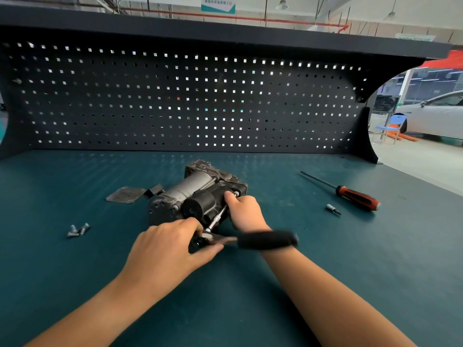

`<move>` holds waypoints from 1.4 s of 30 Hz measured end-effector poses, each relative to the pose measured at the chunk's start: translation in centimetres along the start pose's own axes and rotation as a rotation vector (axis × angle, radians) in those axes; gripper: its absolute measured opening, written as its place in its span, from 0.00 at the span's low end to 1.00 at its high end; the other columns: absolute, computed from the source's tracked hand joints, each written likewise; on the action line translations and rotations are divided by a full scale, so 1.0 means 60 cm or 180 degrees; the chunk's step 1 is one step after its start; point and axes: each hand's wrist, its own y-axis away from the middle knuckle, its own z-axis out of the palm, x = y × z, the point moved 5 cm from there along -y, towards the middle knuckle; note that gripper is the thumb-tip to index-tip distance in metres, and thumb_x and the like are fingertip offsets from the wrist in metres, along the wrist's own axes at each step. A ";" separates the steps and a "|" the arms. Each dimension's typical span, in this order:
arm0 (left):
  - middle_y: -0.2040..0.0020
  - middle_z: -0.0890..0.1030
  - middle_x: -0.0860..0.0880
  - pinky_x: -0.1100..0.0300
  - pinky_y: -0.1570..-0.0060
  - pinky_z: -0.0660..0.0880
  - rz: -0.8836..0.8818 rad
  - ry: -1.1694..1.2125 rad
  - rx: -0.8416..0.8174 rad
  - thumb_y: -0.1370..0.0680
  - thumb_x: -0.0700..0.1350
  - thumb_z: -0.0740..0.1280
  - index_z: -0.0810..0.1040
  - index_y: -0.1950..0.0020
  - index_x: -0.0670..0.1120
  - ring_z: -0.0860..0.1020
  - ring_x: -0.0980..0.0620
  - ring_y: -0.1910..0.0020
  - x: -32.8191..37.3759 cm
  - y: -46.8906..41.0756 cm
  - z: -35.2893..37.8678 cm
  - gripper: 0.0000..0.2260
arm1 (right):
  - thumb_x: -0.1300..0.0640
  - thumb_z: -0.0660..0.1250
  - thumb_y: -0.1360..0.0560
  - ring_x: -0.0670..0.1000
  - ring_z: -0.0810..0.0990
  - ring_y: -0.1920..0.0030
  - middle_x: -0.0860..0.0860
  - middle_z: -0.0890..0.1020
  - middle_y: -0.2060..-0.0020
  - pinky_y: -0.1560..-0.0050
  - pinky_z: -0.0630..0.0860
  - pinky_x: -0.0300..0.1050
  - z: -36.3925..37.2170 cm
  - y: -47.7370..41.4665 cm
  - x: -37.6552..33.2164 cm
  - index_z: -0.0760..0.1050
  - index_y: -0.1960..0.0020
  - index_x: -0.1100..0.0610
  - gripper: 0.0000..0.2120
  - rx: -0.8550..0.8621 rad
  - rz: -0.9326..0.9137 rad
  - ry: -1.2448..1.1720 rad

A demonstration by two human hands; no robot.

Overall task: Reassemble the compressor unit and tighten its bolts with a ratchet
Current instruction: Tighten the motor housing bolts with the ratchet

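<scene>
The grey and black compressor unit [193, 194] lies on its side in the middle of the green bench mat. A ratchet [265, 239] with a black handle lies across my right wrist, and its long extension bar [217, 216] runs up to the unit's near end. My left hand [170, 249] pinches the ratchet head between thumb and fingers. My right hand [244, 209] holds the far end of the extension bar against the unit, fingers curled by a bolt. The bolt head itself is hidden.
Loose bolts [78, 230] lie at the left. A flat metal plate [125, 194] and a small black part [154, 190] sit left of the unit. A red-handled screwdriver [350, 192] and a small bit [332, 209] lie at the right. A pegboard [188, 101] closes the back.
</scene>
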 end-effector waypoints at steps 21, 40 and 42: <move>0.59 0.77 0.60 0.68 0.66 0.68 0.0330 0.0596 0.0048 0.31 0.56 0.70 0.77 0.50 0.52 0.76 0.58 0.62 -0.004 -0.002 -0.006 0.13 | 0.48 0.63 0.24 0.51 0.67 0.73 0.47 0.67 0.81 0.65 0.65 0.44 -0.001 0.005 -0.001 0.62 0.75 0.56 0.25 0.0097 -0.0035 -0.0094; 0.68 0.80 0.58 0.68 0.72 0.70 -0.0632 0.1724 -0.0514 0.29 0.57 0.65 0.71 0.55 0.57 0.75 0.59 0.74 -0.018 -0.006 0.016 0.08 | 0.47 0.63 0.24 0.51 0.64 0.76 0.45 0.65 0.87 0.72 0.63 0.44 -0.008 0.011 -0.001 0.60 0.77 0.57 0.27 0.0055 -0.0086 0.0038; 0.69 0.77 0.62 0.66 0.69 0.68 -0.0177 0.0931 -0.0301 0.32 0.61 0.67 0.70 0.56 0.60 0.74 0.59 0.70 -0.008 -0.002 0.001 0.11 | 0.47 0.64 0.24 0.56 0.71 0.71 0.49 0.72 0.82 0.69 0.69 0.42 -0.010 0.010 -0.002 0.66 0.75 0.61 0.26 0.0086 -0.0132 -0.0054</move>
